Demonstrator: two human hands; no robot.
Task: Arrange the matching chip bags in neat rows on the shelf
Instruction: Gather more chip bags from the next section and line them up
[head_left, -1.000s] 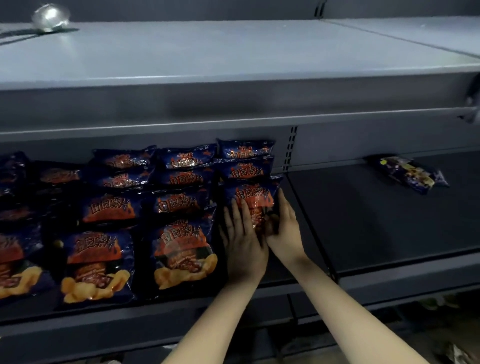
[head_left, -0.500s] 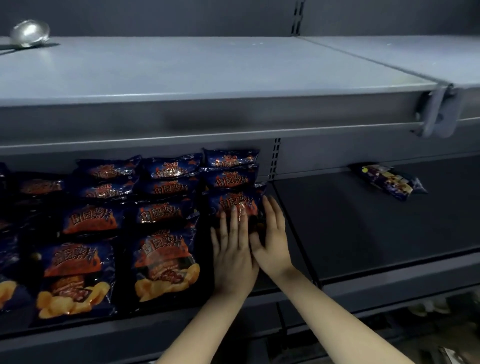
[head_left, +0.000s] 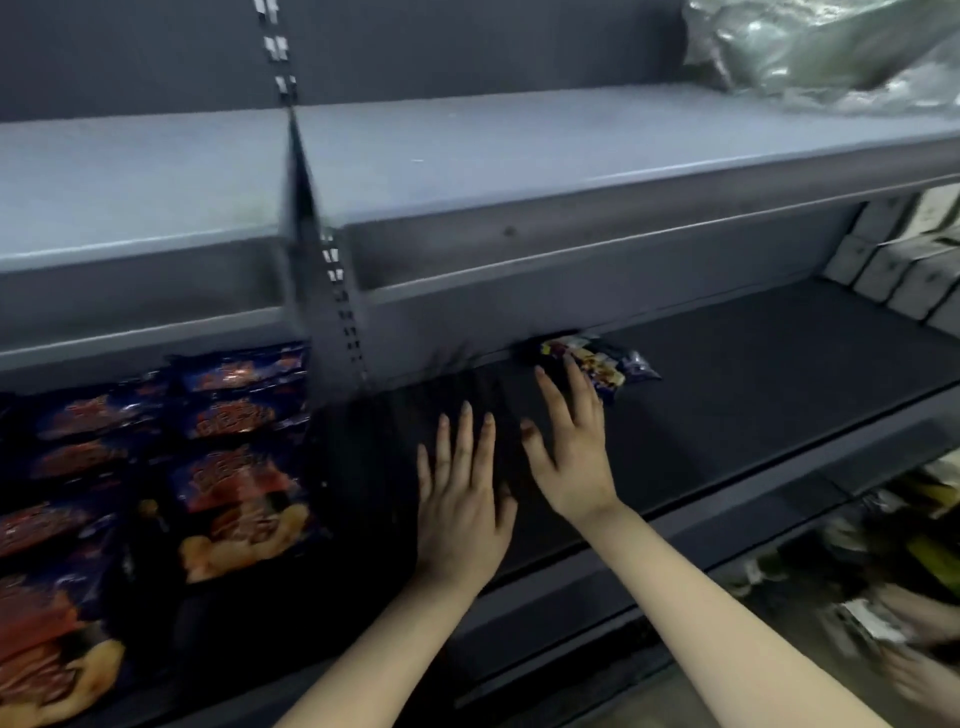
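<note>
Dark-blue chip bags (head_left: 228, 457) lie in rows left of the shelf upright (head_left: 340, 312), and both hands have left them — half a second ago they were pressed on the nearest row. Now the left hand (head_left: 460, 499) and right hand (head_left: 574, 457) hover right of the upright, fingers spread, holding nothing. The right hand's fingertips (head_left: 571, 364) reach the stray bag (head_left: 613, 366) at the shelf's (head_left: 753, 395) back; contact is unclear. Likely that row is judged done — the stray comes next.

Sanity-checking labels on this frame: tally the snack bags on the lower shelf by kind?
Orange-and-blue chip bags: 7 visible, blurred, the left ones cut off by the frame edge
Purple snack packet: 1
Total: 8
</note>
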